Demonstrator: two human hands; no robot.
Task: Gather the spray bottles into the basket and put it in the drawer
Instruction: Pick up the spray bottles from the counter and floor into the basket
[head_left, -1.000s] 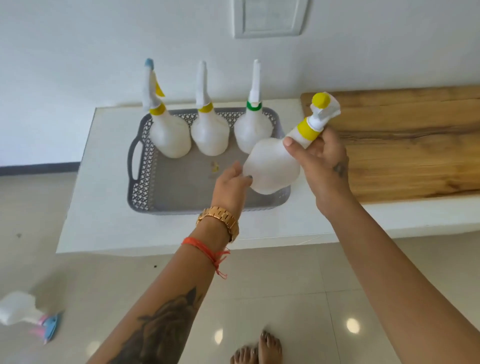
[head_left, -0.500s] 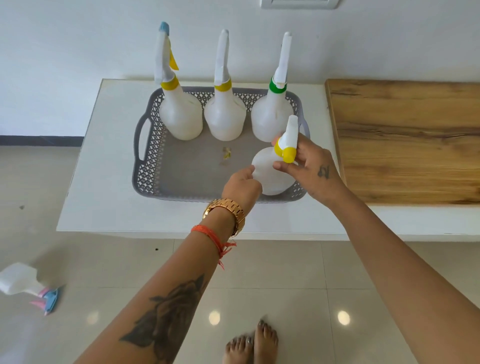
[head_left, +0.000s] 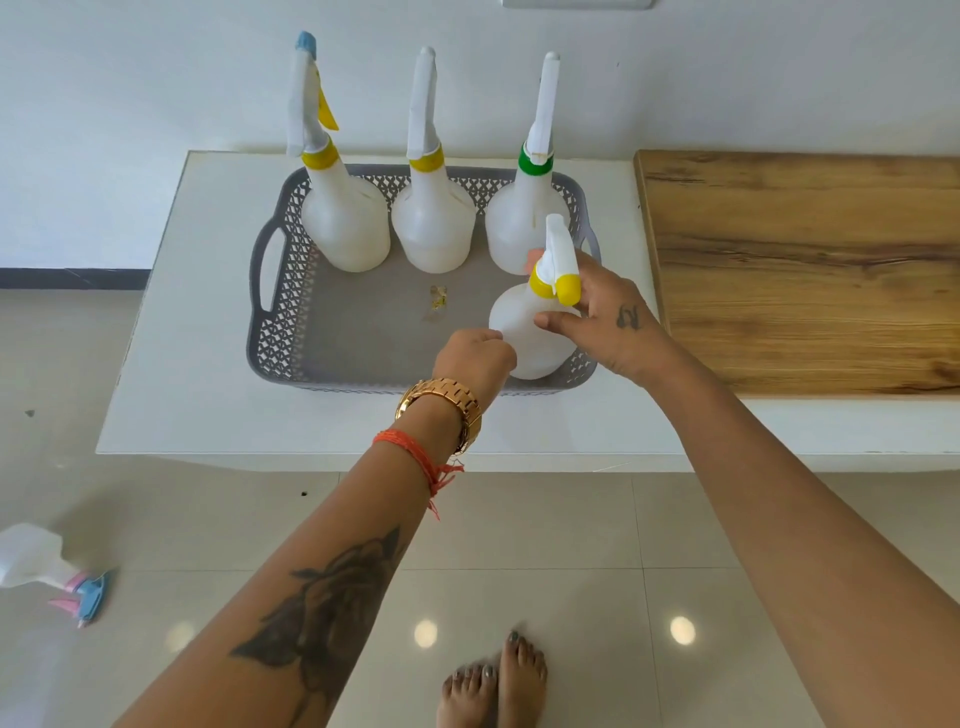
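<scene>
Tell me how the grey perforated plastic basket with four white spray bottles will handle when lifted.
The grey perforated plastic basket probably lifts light: the translucent bottles look empty. The tall white spray bottles stand unsecured, so tilting likely topples them. Its side handle suggests a steady level carry.

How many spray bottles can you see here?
5. Three stand along the basket's back: left, middle, right. A fourth is at its front right, under both hands. The fifth lies on the floor.
</scene>
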